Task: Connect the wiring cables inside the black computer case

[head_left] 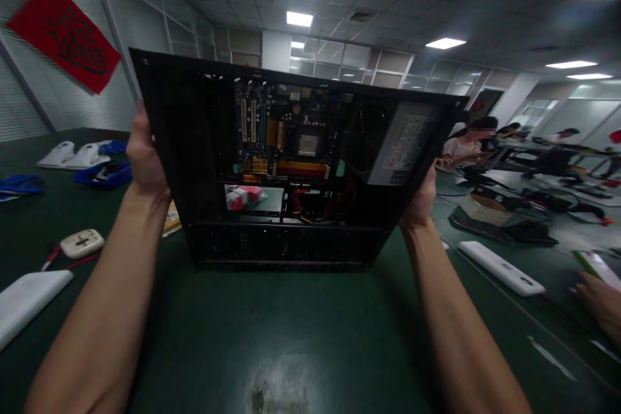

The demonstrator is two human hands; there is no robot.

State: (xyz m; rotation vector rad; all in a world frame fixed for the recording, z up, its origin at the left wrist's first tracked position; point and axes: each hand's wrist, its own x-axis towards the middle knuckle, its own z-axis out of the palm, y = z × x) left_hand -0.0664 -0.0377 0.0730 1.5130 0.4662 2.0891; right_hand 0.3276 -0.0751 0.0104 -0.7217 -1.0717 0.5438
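Between my two hands is a black computer case [301, 247], tilted, with its open side facing me. My left hand [145, 158] grips its left edge, and my right hand [423, 200] grips the right edge; the case hides part of the fingers of both. Inside the case I see a motherboard [291, 126] with a bare processor [308, 144] and long memory slots. A grey power supply [402, 142] with a label sits at the upper right. Loose cables run near the bottom. Through a rectangular gap, a red and white packet shows behind the case.
The green table [291, 323] carries a white power bank [502, 267] on the right and a small white device [82, 243] on the left. Blue and white items [104, 171] lie at the back left. At the right edge is another person's hand [601, 304].
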